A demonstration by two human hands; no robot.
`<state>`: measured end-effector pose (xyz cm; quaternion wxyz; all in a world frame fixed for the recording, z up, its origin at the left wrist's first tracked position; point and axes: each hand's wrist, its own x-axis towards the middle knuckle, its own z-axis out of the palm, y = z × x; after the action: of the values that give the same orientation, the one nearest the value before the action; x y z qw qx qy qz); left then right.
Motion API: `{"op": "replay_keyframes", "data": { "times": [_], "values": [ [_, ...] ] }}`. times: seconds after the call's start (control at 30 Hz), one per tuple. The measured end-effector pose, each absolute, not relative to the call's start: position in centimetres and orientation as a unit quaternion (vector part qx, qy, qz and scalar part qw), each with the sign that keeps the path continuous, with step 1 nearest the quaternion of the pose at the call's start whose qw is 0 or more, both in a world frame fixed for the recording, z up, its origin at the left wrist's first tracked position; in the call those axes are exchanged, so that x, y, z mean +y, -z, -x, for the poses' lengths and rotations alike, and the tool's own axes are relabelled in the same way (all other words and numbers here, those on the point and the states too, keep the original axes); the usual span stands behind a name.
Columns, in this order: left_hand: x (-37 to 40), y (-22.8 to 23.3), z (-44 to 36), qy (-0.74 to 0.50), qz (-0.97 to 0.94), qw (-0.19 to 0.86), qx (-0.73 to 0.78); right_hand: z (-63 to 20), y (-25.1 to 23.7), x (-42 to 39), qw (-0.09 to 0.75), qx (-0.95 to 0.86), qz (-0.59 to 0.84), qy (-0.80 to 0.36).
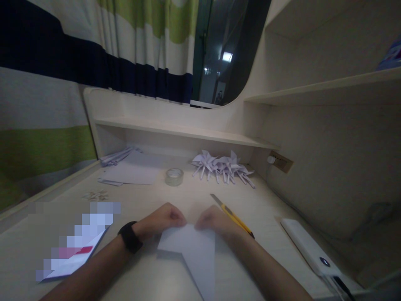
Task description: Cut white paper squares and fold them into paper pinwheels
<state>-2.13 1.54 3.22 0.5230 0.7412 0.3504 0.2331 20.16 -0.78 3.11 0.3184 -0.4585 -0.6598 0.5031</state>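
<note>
Head view: we pinched the top point of a folded white paper sheet (194, 251) between our left hand (163, 220) and right hand (214, 221), near the pale wooden desk's (266, 209) front edge, a yellow utility knife (233, 216) just beside our right hand.

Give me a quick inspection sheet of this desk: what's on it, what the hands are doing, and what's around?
Surface: pale wooden desk, dimly lit.
Job's things: a white sheet of paper, partly folded to a point, lying flat in front of the person.
Clutter: yellow utility knife, roll of clear tape, pile of folded paper shapes, loose paper sheets, white power bank, a booklet at the left.
Hands: left hand and right hand both pinch the paper's top edge; a black wristband on the left wrist.
Cables: one plugged into the power bank's near end.
Surroundings: striped curtain, dark window, shelves, wall socket.
</note>
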Motion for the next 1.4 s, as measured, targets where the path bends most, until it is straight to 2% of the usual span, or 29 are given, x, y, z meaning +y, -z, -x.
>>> {"op": "replay_keyframes", "data": {
  "times": [0.13, 0.53, 0.6, 0.73, 0.83, 0.93, 1.1, 1.4],
  "values": [
    [1.7, -3.6, 2.5, -0.237, -0.736, 0.532, 0.346, -20.9, -3.1, -0.2, 0.324, -0.651, 0.462, -0.508],
    [2.0, -4.6, 4.0, -0.243, -0.705, 0.544, 0.385, -24.2, -6.1, 0.1, 0.244, -0.656, 0.433, -0.568],
    [2.1, -4.6, 4.2, -0.258, -0.701, 0.540, 0.388, -24.6, -6.0, 0.4, 0.271, -0.650, 0.442, -0.556],
    [2.4, -4.2, 3.9, -0.301, -0.708, 0.507, 0.387, -23.2, -4.6, 0.8, 0.391, -0.589, 0.455, -0.541],
    [2.3, -4.0, 3.3, -0.308, -0.713, 0.492, 0.394, -21.1, -3.3, 0.4, 0.427, -0.561, 0.488, -0.514],
    [1.8, -4.2, 2.8, -0.290, -0.719, 0.502, 0.384, -19.7, -2.9, -0.3, 0.428, -0.564, 0.526, -0.470],
    [1.5, -3.8, 2.3, -0.236, -0.751, 0.507, 0.351, -19.1, -3.7, -1.1, 0.380, -0.652, 0.513, -0.409],
    [1.8, -2.6, 1.5, -0.276, -0.735, 0.496, 0.371, -19.7, -2.7, 0.1, 0.392, -0.649, 0.540, -0.365]
  ]
}}
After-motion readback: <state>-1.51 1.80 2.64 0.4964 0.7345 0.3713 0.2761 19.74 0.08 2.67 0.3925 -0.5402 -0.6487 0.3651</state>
